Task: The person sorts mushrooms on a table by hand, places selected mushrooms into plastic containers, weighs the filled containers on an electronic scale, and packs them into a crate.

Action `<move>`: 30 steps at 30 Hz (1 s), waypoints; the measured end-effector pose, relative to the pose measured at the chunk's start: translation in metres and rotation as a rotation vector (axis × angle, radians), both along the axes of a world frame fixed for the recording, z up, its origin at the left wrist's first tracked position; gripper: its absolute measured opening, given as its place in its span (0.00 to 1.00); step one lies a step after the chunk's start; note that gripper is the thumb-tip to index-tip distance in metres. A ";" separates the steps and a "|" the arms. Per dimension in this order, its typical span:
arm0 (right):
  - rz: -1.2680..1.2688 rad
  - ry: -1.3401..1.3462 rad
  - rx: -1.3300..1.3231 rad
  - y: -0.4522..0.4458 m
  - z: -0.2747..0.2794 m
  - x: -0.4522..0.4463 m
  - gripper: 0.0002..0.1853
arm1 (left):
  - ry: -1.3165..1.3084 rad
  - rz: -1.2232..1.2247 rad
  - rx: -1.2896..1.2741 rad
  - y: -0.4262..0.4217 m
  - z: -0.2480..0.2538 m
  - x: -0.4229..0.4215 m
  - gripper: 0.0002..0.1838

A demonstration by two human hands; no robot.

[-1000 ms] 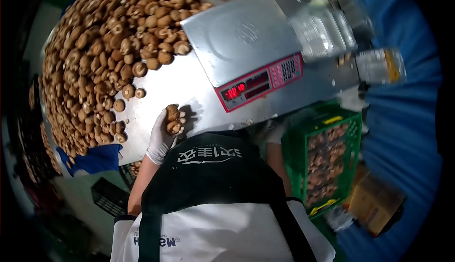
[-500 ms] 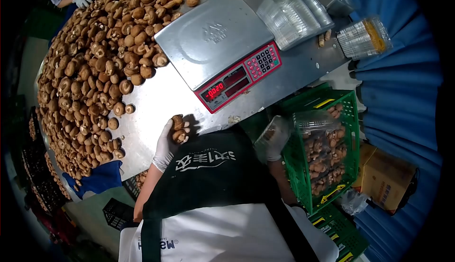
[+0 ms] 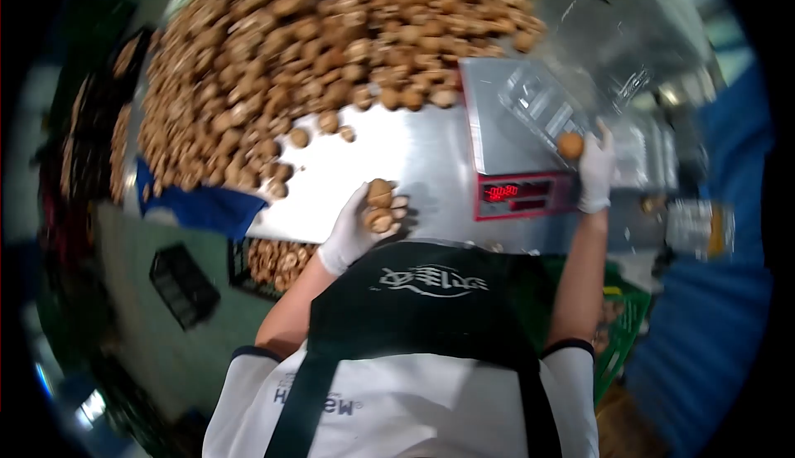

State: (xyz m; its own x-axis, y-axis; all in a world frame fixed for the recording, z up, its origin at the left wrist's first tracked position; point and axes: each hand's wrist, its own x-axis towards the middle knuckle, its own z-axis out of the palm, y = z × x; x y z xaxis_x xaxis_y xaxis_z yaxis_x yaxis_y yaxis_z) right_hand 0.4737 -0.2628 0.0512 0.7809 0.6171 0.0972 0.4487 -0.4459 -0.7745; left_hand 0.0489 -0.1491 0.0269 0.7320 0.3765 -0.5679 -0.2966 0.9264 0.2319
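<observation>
My left hand (image 3: 349, 230), in a white glove, is curled round a few brown mushrooms (image 3: 380, 195) above the front of the metal table. My right hand (image 3: 596, 168), also gloved, is at the right side of the scale (image 3: 515, 139), gripping the near end of a clear plastic tray (image 3: 534, 102) over its pan. A single round mushroom (image 3: 570, 145) shows at that end, by my right fingers; blur hides whether it lies in the tray or in the hand. The scale's red display is lit but smeared.
A large heap of mushrooms (image 3: 315, 52) covers the back and left of the table (image 3: 431, 151). Clear plastic trays (image 3: 650, 151) stand to the right. A blue cloth (image 3: 199, 209) hangs over the front left edge. Below are a crate of mushrooms (image 3: 277, 263) and a green crate (image 3: 625, 325).
My right hand has moved from beside the green crate up to the scale with the clear tray. My left hand still holds its mushrooms. The camera view has turned and shifted.
</observation>
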 end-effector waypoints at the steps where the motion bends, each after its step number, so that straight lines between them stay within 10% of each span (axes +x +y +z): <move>1: -0.028 0.050 -0.074 0.011 -0.005 -0.001 0.22 | -0.055 0.034 0.002 0.000 0.002 -0.007 0.27; 8: -0.162 0.343 -0.065 -0.011 -0.004 -0.006 0.30 | -0.064 0.314 -0.042 -0.020 -0.002 -0.084 0.30; 13: -0.287 0.159 0.191 -0.072 0.021 -0.076 0.24 | 0.720 0.133 0.073 -0.039 -0.009 -0.213 0.29; 20: -0.487 0.093 0.018 -0.209 0.011 -0.180 0.22 | 1.147 -0.467 0.623 -0.025 -0.186 -0.418 0.28; 30: -0.630 0.164 -0.020 -0.346 -0.005 -0.272 0.19 | 1.016 -0.773 0.709 -0.048 -0.128 -0.267 0.19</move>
